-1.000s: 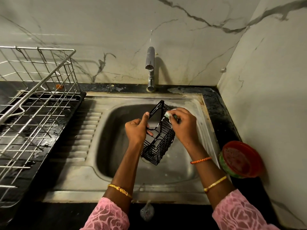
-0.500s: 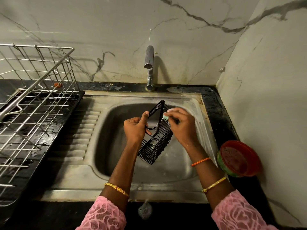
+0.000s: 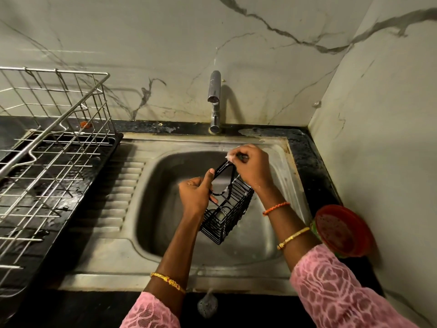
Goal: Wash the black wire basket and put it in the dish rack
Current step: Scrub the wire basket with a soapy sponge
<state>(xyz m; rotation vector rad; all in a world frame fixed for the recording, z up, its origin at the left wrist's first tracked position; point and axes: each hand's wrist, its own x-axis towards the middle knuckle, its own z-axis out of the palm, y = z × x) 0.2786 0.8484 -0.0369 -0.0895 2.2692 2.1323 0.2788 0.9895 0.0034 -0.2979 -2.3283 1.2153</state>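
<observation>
The black wire basket [image 3: 228, 213] hangs tilted over the steel sink [image 3: 165, 233], its open end toward the tap. My left hand [image 3: 197, 192] grips the basket's upper rim, thumb up along the wire. My right hand [image 3: 251, 168] pinches a small soapy scrubber [image 3: 230, 156] against the top end of the rim; most of the scrubber is hidden by my fingers. A steel dish rack [image 3: 54, 147] on a black drip tray stands at the left.
The tap [image 3: 214, 100] rises behind the sink with no water running. A red-lidded round container [image 3: 343, 230] sits on the black counter at the right, near the side wall. A grey scrub pad [image 3: 207, 305] lies at the counter's front edge.
My right hand with the scrubber has slid up along the rim to the basket's top end. The basket stays in my left hand at about the same spot.
</observation>
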